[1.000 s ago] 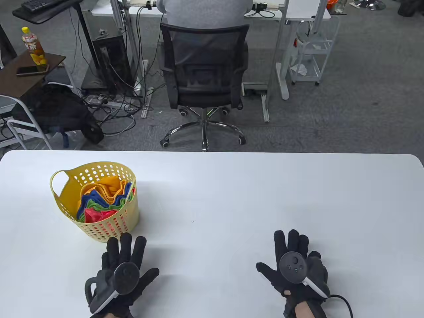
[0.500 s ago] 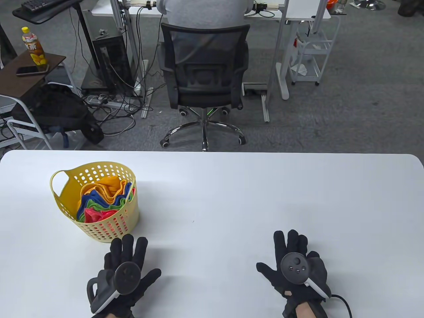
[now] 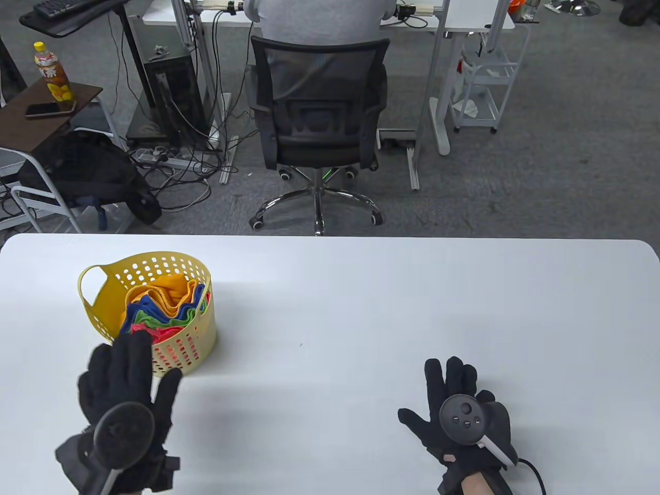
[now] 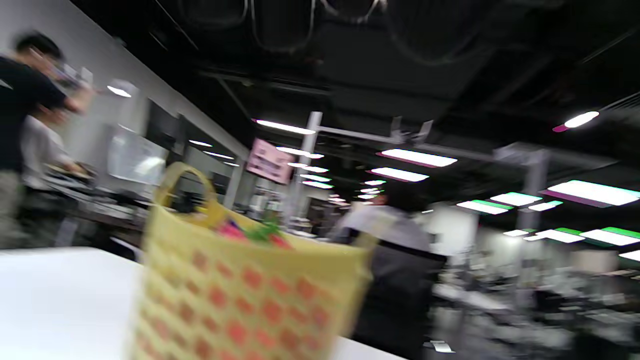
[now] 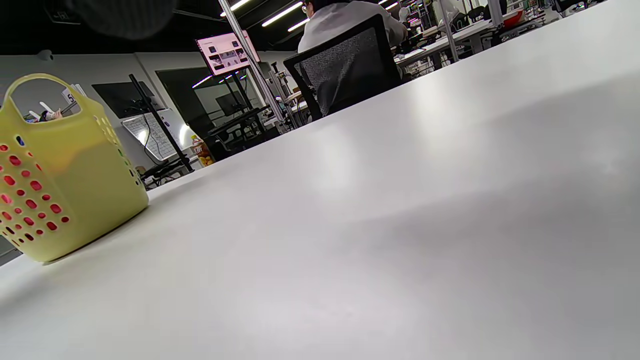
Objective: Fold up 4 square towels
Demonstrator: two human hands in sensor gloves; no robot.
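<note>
A yellow perforated basket point(image 3: 98, 309) stands at the table's left and holds several crumpled towels point(image 3: 165, 307) in orange, blue, green and red. My left hand point(image 3: 126, 381) is raised above the table with fingers spread, just in front of the basket's near rim, holding nothing. My right hand point(image 3: 451, 392) lies flat and open on the table at the right front, empty. The basket shows blurred and close in the left wrist view point(image 4: 250, 295) and at the left of the right wrist view point(image 5: 60, 170).
The white table point(image 3: 386, 309) stretches wide to the right of the basket. Beyond its far edge stands a black office chair point(image 3: 317, 103) with a seated person, plus desks and cables on the floor.
My left hand has lifted off the table and moved left and forward toward the basket. My right hand has stayed in place.
</note>
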